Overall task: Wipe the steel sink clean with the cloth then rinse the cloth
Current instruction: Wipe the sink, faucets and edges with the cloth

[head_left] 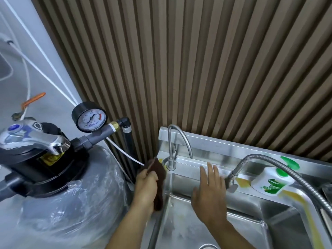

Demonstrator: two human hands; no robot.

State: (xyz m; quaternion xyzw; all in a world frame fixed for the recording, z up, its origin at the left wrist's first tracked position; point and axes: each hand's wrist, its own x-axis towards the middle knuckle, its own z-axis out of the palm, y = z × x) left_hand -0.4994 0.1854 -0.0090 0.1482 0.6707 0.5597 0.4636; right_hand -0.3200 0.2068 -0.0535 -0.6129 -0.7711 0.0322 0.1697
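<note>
A dark brown cloth (158,178) was gripped in the left fingers (150,177); a white-and-green bottle (273,180) was seen right of the right fingers (210,169).

Brown cloth (158,178) in left hand (145,186), at steel sink (212,155) corner

The steel sink (206,229) runs off the bottom and right edges, its drain barely showing. The left hand (145,187) covers part of the brown cloth (158,177); the pressure gauge (89,118) figures are too small to read.
</note>
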